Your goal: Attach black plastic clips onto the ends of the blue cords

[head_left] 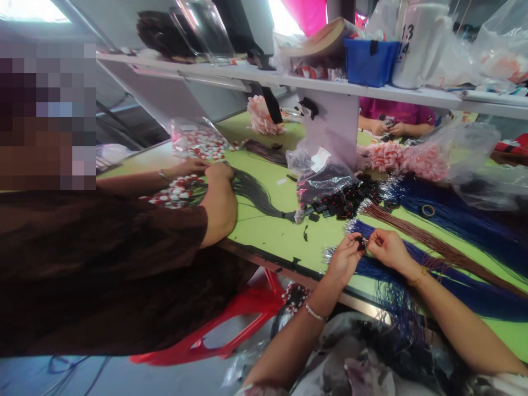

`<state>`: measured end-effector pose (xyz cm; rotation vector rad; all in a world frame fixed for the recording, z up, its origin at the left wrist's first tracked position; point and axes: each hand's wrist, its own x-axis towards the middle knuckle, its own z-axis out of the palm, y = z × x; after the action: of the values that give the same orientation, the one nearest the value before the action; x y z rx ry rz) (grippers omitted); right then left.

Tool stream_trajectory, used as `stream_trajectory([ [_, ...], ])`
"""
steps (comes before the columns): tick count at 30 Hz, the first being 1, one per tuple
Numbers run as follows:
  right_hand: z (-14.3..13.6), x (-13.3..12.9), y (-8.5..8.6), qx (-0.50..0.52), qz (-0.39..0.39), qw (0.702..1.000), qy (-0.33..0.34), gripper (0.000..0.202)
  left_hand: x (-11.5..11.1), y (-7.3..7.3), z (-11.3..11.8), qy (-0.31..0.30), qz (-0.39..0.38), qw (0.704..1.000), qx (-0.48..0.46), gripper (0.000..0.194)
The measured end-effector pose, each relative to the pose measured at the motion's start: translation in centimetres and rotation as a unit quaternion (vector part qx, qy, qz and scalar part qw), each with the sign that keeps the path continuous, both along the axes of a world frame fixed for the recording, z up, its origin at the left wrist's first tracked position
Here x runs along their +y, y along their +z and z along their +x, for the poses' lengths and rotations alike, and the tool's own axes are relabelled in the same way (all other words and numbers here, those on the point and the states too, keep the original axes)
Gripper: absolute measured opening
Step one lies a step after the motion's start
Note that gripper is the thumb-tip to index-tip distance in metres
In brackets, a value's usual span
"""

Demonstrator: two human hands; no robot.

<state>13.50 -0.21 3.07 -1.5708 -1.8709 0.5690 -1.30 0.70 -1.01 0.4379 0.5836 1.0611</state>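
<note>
Over the near edge of the bench, my left hand (pixel 345 258) pinches a small black plastic connector housing (pixel 361 243). My right hand (pixel 390 250) is closed close beside it, fingertips pressed together at the housing; what they grip is too small to make out. Beneath both hands lie bundles of blue wires (pixel 437 269) with silvery ends. A bundle of brown wires (pixel 412 234) runs just behind. Beyond my hands is a heap of loose black connector housings (pixel 350 201), partly spilling from a clear plastic bag (pixel 324 173).
At left, a co-worker's arm (pixel 220 203) reaches over a dark wire bundle (pixel 256 192). A shelf (pixel 231 71) crosses above the green bench (pixel 264 236), bearing a blue bin (pixel 371 60) and a white jug (pixel 418 47). Another person's hands (pixel 388 127) work behind. A red stool (pixel 214 330) stands below.
</note>
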Motion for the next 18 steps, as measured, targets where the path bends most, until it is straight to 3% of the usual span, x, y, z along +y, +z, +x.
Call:
stream_trajectory([
  [7,-0.3,-0.2,0.0,-0.019,0.006,1.000,-0.007,0.013,-0.2,-0.5,0.4,0.017,0.030,0.999,0.034,0.027],
  [15,0.1,-0.4,-0.8,-0.093,0.072,0.992,0.049,0.012,-0.2,-0.3,0.4,0.015,0.020,0.997,0.075,0.028],
  [18,0.3,-0.3,-1.1,-0.008,0.022,0.999,0.042,0.014,-0.2,0.0,0.3,0.015,0.022,0.995,0.094,0.028],
])
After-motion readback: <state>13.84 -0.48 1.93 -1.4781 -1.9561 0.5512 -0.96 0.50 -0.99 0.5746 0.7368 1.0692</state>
